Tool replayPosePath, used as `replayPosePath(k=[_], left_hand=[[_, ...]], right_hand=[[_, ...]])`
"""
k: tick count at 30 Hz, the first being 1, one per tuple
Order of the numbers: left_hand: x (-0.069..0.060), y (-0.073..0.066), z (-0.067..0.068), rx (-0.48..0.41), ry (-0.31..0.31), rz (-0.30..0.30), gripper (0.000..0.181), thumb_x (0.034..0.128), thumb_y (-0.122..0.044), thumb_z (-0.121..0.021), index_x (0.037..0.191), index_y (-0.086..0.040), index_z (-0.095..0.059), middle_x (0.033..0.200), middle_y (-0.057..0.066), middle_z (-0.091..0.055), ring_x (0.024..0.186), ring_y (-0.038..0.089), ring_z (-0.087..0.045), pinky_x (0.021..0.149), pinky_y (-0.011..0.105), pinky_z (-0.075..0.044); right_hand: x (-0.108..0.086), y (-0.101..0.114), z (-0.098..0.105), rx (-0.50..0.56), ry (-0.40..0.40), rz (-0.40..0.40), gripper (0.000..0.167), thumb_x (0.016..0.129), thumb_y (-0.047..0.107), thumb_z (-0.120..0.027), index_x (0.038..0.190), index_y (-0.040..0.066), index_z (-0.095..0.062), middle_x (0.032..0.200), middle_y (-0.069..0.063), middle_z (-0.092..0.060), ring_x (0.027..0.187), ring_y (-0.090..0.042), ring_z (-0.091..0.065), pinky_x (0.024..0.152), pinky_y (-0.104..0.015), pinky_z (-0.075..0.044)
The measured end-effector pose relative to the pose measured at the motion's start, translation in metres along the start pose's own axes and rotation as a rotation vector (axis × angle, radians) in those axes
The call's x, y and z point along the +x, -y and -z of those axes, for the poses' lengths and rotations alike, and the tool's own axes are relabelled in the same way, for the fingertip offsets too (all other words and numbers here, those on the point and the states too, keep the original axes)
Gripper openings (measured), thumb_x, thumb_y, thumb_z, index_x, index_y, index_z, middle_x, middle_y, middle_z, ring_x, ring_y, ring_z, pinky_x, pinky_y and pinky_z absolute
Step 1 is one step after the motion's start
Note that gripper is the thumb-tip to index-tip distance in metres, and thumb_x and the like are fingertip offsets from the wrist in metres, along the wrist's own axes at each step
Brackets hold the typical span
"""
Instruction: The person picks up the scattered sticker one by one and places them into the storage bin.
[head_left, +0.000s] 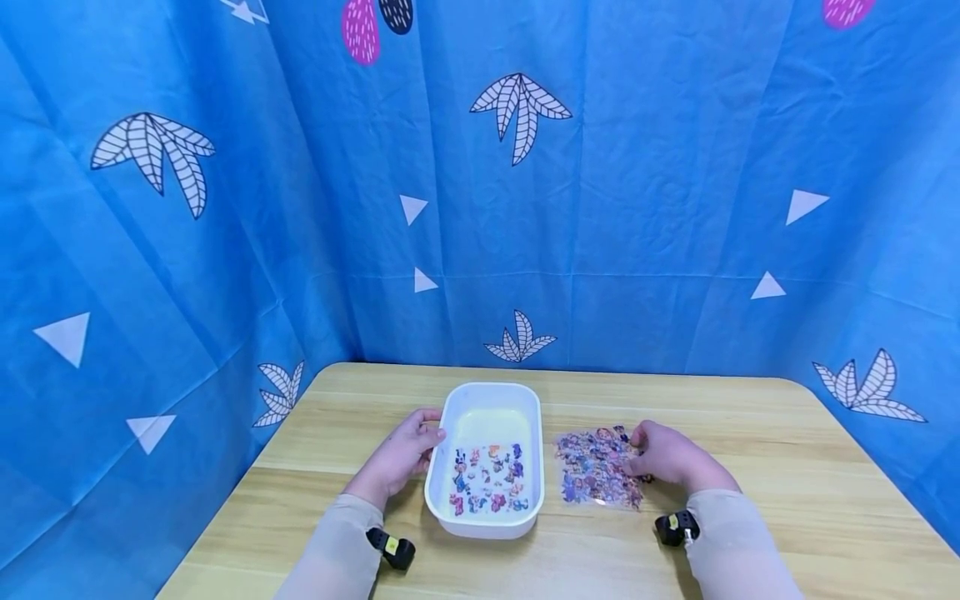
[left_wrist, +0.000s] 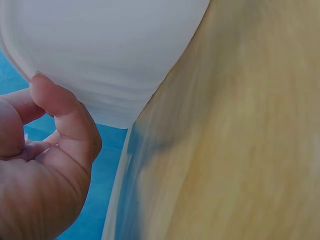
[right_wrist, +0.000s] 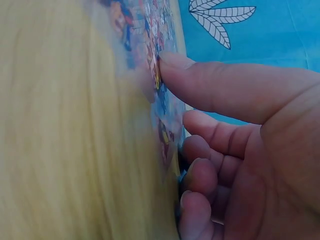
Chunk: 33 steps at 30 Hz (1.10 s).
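Note:
A white plastic tub [head_left: 487, 523] stands on the table, with a sheet of small, colourful cartoon stickers [head_left: 487, 479] lying on its bottom. My left hand [head_left: 401, 454] holds the tub's left rim; in the left wrist view its curled fingers [left_wrist: 75, 127] meet the tub's outer wall [left_wrist: 110, 55]. To the right of the tub lies a clear, densely printed pile of sticker sheets [head_left: 596, 467]. At the pile's right edge, my right hand [head_left: 671, 457] pinches the sheets. The right wrist view shows the thumb [right_wrist: 200, 82] on the printed face, with the other fingers curled by the edge.
The light wooden table [head_left: 360, 392] has rounded back corners. A blue patterned curtain [head_left: 637, 208] hangs behind it and along its left side. Each wrist wears a black camera, one of them a left wrist camera [head_left: 392, 548].

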<state>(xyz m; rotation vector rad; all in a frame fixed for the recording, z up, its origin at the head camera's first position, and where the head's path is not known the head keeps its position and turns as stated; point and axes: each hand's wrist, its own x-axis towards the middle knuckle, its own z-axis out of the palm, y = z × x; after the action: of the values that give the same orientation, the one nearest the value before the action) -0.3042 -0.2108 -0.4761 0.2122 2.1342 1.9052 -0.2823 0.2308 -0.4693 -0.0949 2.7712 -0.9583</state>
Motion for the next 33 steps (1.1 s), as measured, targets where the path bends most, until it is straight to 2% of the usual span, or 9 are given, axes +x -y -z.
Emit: replayPosePath(k=[7, 16, 18, 24, 30, 33], left_hand=[[0.0005, 0.001, 0.0, 0.01, -0.003, 0.002, 0.048, 0.1041, -0.02, -0.057, 0.147, -0.005, -0.042, 0.119, 0.025, -0.062, 0.092, 0.027, -0.065, 0.073, 0.034, -0.056], [-0.0011, -0.0006, -0.0008, 0.013, -0.003, 0.003, 0.048, 0.1047, -0.019, -0.056, 0.148, -0.005, -0.04, 0.121, 0.026, -0.061, 0.094, 0.027, -0.065, 0.075, 0.035, -0.056], [-0.0019, -0.0011, -0.001, 0.019, -0.004, 0.002, 0.048, 0.105, -0.02, -0.055, 0.148, -0.004, -0.04, 0.121, 0.026, -0.061, 0.094, 0.028, -0.065, 0.075, 0.035, -0.057], [-0.0043, -0.0035, -0.0016, 0.028, -0.017, 0.015, 0.048, 0.1045, -0.022, -0.057, 0.148, -0.007, -0.042, 0.12, 0.024, -0.062, 0.097, 0.03, -0.065, 0.076, 0.036, -0.057], [-0.002, -0.0013, -0.0009, 0.025, -0.016, 0.01, 0.047, 0.105, -0.02, -0.055, 0.148, -0.006, -0.042, 0.12, 0.025, -0.062, 0.094, 0.028, -0.065, 0.073, 0.034, -0.056], [-0.0003, 0.0002, -0.0006, 0.016, -0.01, 0.002, 0.047, 0.1054, -0.018, -0.054, 0.148, -0.004, -0.04, 0.119, 0.026, -0.061, 0.091, 0.026, -0.065, 0.071, 0.032, -0.056]], right_hand=[[-0.0009, -0.0034, -0.002, 0.023, 0.001, 0.024, 0.032, 0.083, 0.015, -0.081, 0.094, 0.005, -0.053, 0.086, -0.007, -0.054, 0.076, -0.023, -0.05, 0.067, -0.039, -0.044], [-0.0019, -0.0065, -0.0011, 0.065, 0.013, 0.073, 0.037, 0.08, 0.012, -0.081, 0.082, 0.008, -0.044, 0.074, -0.006, -0.045, 0.065, -0.021, -0.043, 0.059, -0.035, -0.037], [-0.0012, -0.0068, -0.0001, 0.085, 0.018, 0.07, 0.037, 0.079, 0.011, -0.081, 0.085, 0.006, -0.045, 0.075, -0.007, -0.046, 0.066, -0.022, -0.044, 0.06, -0.036, -0.038], [-0.0016, -0.006, 0.0031, 0.088, 0.021, 0.053, 0.04, 0.082, 0.018, -0.083, 0.108, 0.004, -0.056, 0.093, -0.008, -0.058, 0.079, -0.023, -0.053, 0.069, -0.038, -0.045], [-0.0057, -0.004, 0.0043, 0.069, 0.032, 0.077, 0.028, 0.089, 0.025, -0.077, 0.086, 0.008, -0.055, 0.077, -0.006, -0.053, 0.067, -0.021, -0.048, 0.059, -0.036, -0.041], [-0.0072, -0.0046, 0.005, 0.066, 0.022, 0.097, 0.028, 0.095, 0.027, -0.071, 0.084, 0.009, -0.053, 0.074, -0.005, -0.05, 0.065, -0.021, -0.046, 0.058, -0.036, -0.039]])
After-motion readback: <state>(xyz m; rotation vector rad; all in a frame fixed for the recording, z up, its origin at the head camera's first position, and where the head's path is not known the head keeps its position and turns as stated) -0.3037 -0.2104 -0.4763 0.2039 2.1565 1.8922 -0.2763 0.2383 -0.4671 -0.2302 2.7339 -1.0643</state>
